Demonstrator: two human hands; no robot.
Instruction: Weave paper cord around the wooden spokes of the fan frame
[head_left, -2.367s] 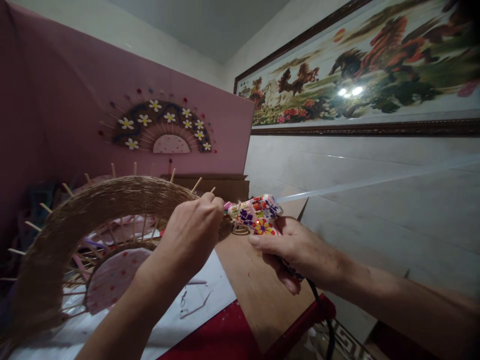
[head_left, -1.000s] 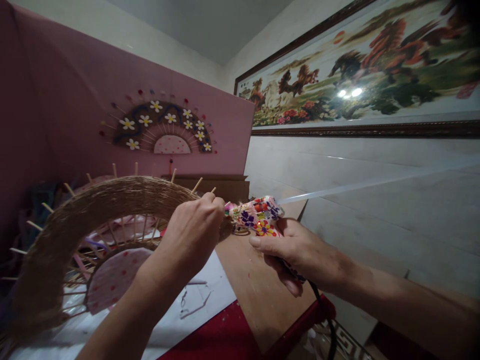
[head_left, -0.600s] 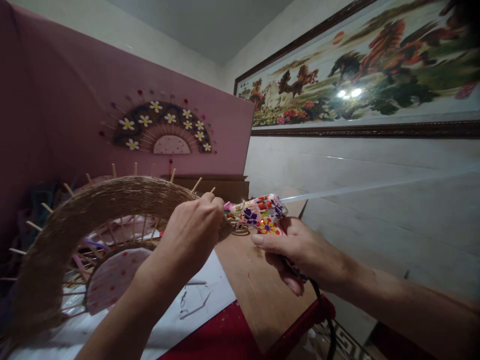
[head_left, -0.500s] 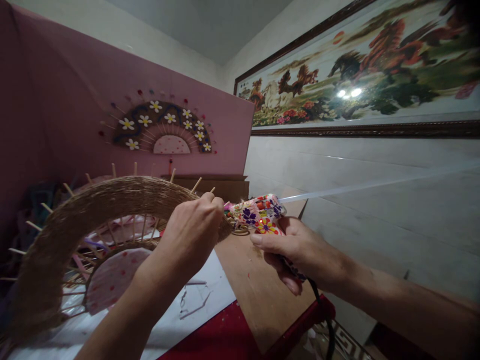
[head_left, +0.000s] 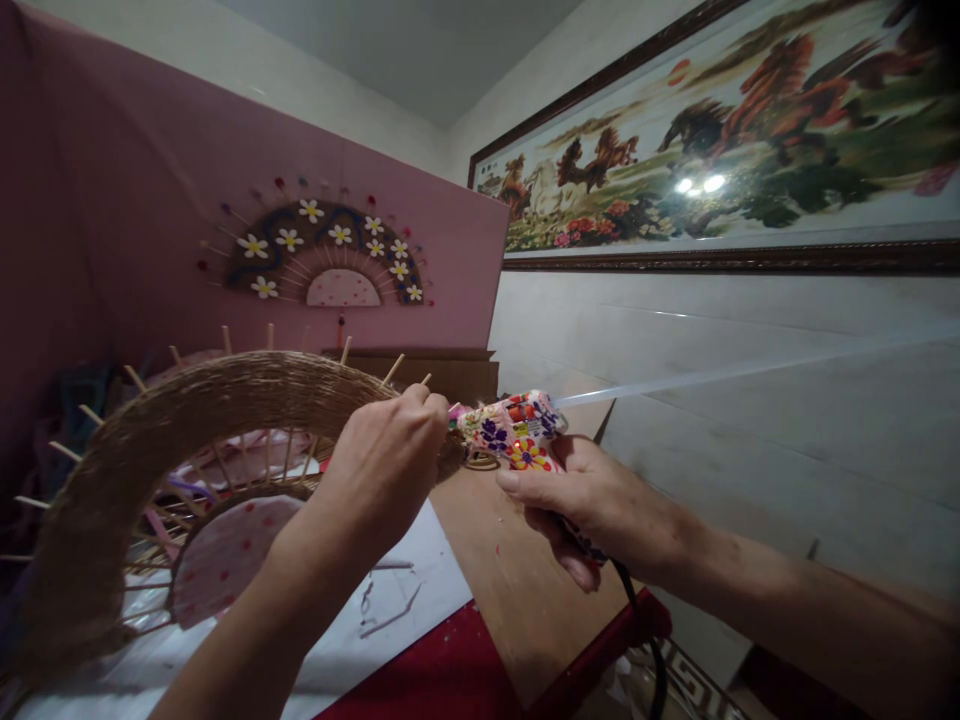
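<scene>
A fan-shaped frame (head_left: 217, 385), woven with brown twine over thin wooden sticks, stands at the left. Its small inner half-circle (head_left: 232, 560) is pink with red dots. My left hand (head_left: 397, 440) is closed at the right end of the twine band; the fingertips are turned away, so the exact grip is hidden. In my right hand (head_left: 577, 500) is a glue gun (head_left: 517, 425) covered in a flower pattern, with a long clear glue stick (head_left: 675, 382) out of its back. The gun's nozzle points left, close beside my left fingers and the band's end.
A finished-looking fan with white flowers (head_left: 322, 245) hangs on the pink board (head_left: 450, 220). Below lie a white sheet (head_left: 435, 570), a brown board (head_left: 502, 580) and red cloth (head_left: 420, 670). A black cord (head_left: 645, 620) drops from the gun. A framed horse picture (head_left: 675, 150) is on the wall.
The glue gun and my right hand have shifted very slightly left. My left hand and the twine frame stay almost where they were.
</scene>
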